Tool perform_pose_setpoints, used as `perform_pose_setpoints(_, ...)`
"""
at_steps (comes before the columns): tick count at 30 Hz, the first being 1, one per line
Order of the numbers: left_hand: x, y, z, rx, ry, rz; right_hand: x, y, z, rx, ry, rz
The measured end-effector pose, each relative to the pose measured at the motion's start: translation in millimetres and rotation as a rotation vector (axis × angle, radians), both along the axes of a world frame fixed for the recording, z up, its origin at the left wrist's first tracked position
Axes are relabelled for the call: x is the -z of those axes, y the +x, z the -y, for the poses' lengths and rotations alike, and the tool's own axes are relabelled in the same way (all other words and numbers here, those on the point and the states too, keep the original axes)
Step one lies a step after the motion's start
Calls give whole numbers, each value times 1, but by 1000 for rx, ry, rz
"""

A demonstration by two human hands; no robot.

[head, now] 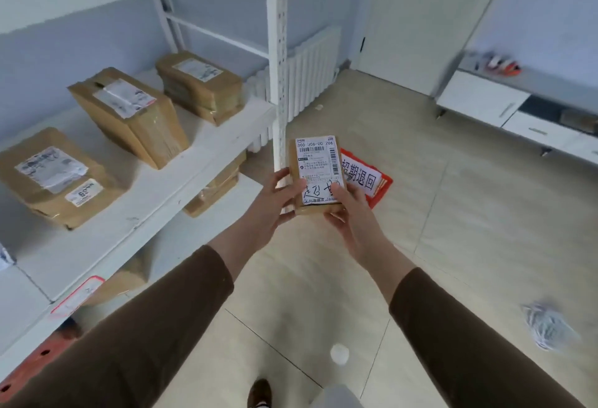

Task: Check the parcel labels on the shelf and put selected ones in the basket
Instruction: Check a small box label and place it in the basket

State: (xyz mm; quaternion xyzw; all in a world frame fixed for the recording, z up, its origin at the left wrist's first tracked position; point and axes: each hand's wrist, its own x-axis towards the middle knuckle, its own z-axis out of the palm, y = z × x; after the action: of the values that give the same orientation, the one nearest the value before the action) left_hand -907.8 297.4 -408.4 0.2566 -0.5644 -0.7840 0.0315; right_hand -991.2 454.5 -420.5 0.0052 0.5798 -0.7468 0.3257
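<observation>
Small brown parcel [318, 174] held up over the floor, right of the white shelf [181, 161], above a red basket [382, 181] on the floor. Left hand [275, 203] and right hand [351, 210] each curled around a near corner, thumbs on top. Probably light and stiff, slick with tape; best gripped by the side edges. White printed label with barcode and handwritten marks covering the face. More parcels [129, 116] resting on the shelf, left.
</observation>
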Motion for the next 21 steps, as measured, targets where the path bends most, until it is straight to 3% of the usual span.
perform_pose_setpoints(8, 31, -139, -63, 77, 55, 50, 20, -116, -72, 118, 103, -18)
perform_pose_setpoints(21, 81, -342, -144, 13, 216, 99, 52, -342, -136, -26, 249, 8)
